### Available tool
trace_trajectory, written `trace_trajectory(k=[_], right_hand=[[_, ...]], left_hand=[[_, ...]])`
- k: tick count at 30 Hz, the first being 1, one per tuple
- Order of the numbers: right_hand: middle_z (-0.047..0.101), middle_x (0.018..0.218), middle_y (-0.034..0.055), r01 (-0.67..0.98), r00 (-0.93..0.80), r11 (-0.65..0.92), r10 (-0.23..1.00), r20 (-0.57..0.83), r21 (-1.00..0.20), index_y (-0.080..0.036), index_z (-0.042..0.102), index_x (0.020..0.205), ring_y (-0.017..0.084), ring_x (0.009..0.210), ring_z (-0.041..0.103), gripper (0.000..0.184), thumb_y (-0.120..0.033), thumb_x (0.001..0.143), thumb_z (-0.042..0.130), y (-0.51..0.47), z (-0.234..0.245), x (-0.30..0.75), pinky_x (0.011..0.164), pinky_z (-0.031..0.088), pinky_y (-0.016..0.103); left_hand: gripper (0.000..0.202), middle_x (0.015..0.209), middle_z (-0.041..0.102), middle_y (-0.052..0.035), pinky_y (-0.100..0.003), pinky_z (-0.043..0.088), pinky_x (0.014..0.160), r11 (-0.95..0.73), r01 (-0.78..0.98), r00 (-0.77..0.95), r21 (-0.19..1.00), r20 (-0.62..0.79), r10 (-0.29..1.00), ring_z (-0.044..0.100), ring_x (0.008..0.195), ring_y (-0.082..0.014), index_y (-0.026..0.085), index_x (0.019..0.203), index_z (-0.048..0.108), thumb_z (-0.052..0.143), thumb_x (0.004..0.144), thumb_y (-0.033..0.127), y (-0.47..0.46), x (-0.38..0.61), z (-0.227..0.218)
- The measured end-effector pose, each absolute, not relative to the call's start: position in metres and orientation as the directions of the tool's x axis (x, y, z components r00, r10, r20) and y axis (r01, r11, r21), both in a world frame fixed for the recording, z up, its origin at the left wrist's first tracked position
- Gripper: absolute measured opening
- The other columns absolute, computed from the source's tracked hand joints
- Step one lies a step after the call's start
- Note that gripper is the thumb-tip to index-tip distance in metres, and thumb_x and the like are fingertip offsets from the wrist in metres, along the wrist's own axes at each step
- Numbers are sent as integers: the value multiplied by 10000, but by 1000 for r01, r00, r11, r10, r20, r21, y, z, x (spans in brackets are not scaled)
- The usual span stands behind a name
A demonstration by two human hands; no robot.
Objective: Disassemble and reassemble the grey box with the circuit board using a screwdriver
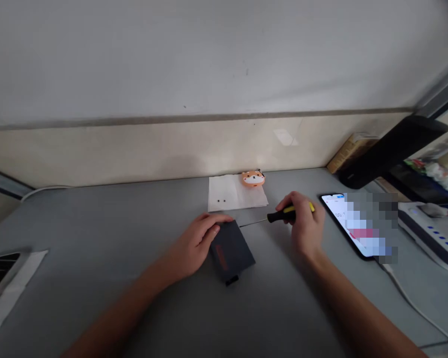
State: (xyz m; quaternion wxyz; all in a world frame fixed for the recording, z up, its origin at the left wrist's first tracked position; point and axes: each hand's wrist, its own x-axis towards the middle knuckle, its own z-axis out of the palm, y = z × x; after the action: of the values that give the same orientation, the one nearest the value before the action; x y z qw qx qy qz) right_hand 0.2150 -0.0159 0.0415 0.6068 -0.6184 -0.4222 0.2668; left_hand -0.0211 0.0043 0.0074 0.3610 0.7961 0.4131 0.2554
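Observation:
A dark grey box-shaped device (233, 248) with reddish lettering lies on the grey desk. My left hand (199, 243) grips it along its left side and far edge, steadying it. A black and yellow screwdriver (283, 214) is held in my right hand (304, 221), its thin shaft pointing left. The tip meets or nearly meets the device's right side near the far corner; contact is too small to tell. Just beyond the device, two tiny dark screws (221, 201) rest on a folded white paper (224, 186).
An orange animal-faced case (253, 178) sits on the paper. To the right are a lit phone (345, 223) with a cable, a white power strip (429, 233), a black upright object (392, 151) and a book (349, 149). A wall (145, 154) bounds the desk's far side.

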Motion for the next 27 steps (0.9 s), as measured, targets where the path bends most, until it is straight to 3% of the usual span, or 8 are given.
trace_trajectory(k=[6,10,13,20,27], right_hand=[[556,505,2,324,397,125,882,254,-938,-205,624,519,119,507,483,409,-406,840,469,-18,41,213,491,368,260],[570,506,-2,341,370,169,880,297,-925,-206,616,517,120,510,498,417,-390,861,468,-19,41,214,507,374,267],[566,509,-6,334,371,182,877,306,-925,-208,611,522,120,513,498,419,-384,873,468,-20,42,215,511,370,268],[524,456,-2,249,312,225,902,298,-942,-217,563,447,120,474,457,416,-359,827,471,-24,48,219,494,345,276],[551,458,5,202,133,230,957,259,-952,-212,579,437,121,477,484,426,-347,827,472,-27,49,212,499,353,273]], left_hand=[[385,1177,704,-46,-399,510,1054,-387,462,502,798,124,856,655,1128,-212,272,1197,685,326,1063,313,5,-19,1],[349,1251,679,-61,-410,516,1041,-397,476,530,785,104,842,636,1176,-236,279,1299,632,414,1047,380,0,-20,8],[369,1249,688,-74,-417,520,1037,-441,479,588,759,95,803,622,1189,-255,278,1353,594,504,1003,354,-2,-22,17],[374,1241,673,-64,-439,515,1058,-407,505,569,761,61,820,631,1180,-248,296,1307,629,371,1037,306,2,-24,21],[377,1242,681,-65,-420,463,1120,-497,479,585,723,159,795,604,1210,-223,254,1234,649,323,1046,264,3,-20,16]])
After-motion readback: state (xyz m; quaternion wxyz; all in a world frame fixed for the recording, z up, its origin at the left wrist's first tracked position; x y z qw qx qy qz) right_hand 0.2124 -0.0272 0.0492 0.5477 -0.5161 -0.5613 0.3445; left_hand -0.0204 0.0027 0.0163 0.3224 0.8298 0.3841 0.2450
